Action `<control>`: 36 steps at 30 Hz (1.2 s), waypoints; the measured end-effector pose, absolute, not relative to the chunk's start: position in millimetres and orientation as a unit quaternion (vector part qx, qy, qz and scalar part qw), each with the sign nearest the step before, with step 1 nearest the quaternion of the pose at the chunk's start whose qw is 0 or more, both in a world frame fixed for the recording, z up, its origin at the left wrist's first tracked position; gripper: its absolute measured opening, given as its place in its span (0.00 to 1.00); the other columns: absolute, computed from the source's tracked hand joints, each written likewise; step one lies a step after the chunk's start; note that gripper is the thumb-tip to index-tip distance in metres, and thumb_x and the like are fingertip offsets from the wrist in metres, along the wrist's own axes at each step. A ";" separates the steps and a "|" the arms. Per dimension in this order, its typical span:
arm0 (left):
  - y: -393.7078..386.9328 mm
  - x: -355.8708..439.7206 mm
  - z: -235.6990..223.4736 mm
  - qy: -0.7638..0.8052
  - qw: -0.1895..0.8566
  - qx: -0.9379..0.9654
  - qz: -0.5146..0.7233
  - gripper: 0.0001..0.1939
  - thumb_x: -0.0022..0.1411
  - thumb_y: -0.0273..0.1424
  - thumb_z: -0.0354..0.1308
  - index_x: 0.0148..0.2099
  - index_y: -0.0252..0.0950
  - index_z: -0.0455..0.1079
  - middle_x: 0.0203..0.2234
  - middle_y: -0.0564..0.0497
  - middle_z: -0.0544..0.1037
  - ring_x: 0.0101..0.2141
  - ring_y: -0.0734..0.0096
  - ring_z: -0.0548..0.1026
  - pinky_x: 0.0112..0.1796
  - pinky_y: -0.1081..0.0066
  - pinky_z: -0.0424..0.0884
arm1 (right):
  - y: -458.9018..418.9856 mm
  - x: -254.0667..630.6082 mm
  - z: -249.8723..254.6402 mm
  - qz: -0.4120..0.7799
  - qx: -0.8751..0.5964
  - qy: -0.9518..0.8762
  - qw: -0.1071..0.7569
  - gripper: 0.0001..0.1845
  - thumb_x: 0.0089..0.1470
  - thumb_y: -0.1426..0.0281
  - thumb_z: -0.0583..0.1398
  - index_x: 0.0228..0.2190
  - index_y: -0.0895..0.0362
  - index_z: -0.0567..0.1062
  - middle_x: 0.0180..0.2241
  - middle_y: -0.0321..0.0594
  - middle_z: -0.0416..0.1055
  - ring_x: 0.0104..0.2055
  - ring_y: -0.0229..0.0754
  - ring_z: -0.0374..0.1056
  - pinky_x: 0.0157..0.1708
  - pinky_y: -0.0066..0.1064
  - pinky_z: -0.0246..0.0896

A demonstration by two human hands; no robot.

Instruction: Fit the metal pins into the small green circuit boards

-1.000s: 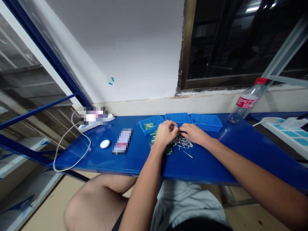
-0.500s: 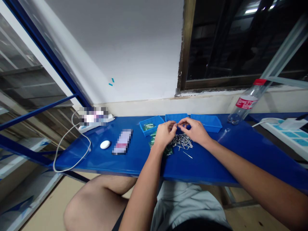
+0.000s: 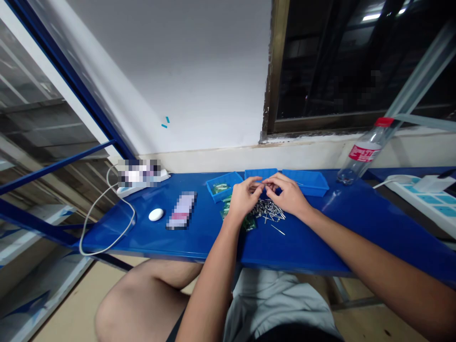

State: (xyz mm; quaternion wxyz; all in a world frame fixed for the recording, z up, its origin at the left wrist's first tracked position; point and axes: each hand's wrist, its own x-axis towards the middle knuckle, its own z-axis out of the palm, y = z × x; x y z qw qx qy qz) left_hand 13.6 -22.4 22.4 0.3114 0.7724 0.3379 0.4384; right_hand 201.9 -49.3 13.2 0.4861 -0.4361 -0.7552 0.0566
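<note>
My left hand (image 3: 245,195) and my right hand (image 3: 285,192) meet fingertip to fingertip above a pile of thin silvery metal pins (image 3: 272,210). The fingers of both are pinched together; whatever lies between them is too small to make out. Under and beside my left wrist are green pieces in clear wrapping (image 3: 250,223). One loose metal pin (image 3: 278,230) lies in front of the pile. Behind my hands stand a left blue tray (image 3: 213,194) with green pieces in it, a middle blue tray (image 3: 261,173), partly hidden, and a right blue tray (image 3: 318,185).
On the blue table (image 3: 142,242) lie a white oval object (image 3: 156,214) and a blurred-out phone-like slab (image 3: 181,210). A clear plastic bottle (image 3: 363,154) stands tilted at the back right. Power strips (image 3: 425,194) with cables sit at both sides.
My right hand has shifted slightly, its fingers curling closer over the left fingertips. The left hand stays nearly in place, and the pile looks the same.
</note>
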 end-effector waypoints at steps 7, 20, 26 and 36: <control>-23.1 12.7 24.3 0.367 0.305 0.771 0.421 0.12 0.68 0.37 0.64 0.47 0.35 0.80 0.40 0.46 0.87 0.40 0.59 0.86 0.45 0.65 0.82 | -46.2 201.8 10.5 0.080 -0.431 -0.736 0.515 0.06 0.60 0.70 0.61 0.39 0.53 0.79 0.41 0.42 0.78 0.38 0.45 0.75 0.41 0.39 0.75; -13.5 14.8 12.7 0.355 0.309 0.755 0.456 0.10 0.63 0.20 0.63 0.45 0.35 0.79 0.39 0.47 0.87 0.40 0.66 0.86 0.46 0.66 0.82 | -40.0 202.1 0.9 0.204 -0.468 -0.674 0.533 0.11 0.57 0.62 0.67 0.40 0.55 0.79 0.38 0.44 0.81 0.39 0.48 0.78 0.39 0.40 0.77; -16.8 14.4 16.7 0.351 0.315 0.755 0.456 0.09 0.66 0.26 0.63 0.49 0.34 0.77 0.39 0.46 0.87 0.40 0.64 0.86 0.45 0.67 0.82 | -39.3 203.6 0.9 0.141 -0.456 -0.717 0.508 0.10 0.59 0.67 0.64 0.42 0.54 0.81 0.40 0.43 0.79 0.38 0.45 0.76 0.38 0.38 0.76; -21.2 13.0 22.6 0.373 0.269 0.780 0.425 0.09 0.68 0.32 0.64 0.47 0.35 0.81 0.40 0.46 0.87 0.40 0.60 0.86 0.44 0.67 0.81 | -43.8 203.8 6.3 0.135 -0.443 -0.723 0.513 0.07 0.61 0.67 0.62 0.39 0.53 0.81 0.41 0.42 0.79 0.39 0.46 0.78 0.42 0.39 0.77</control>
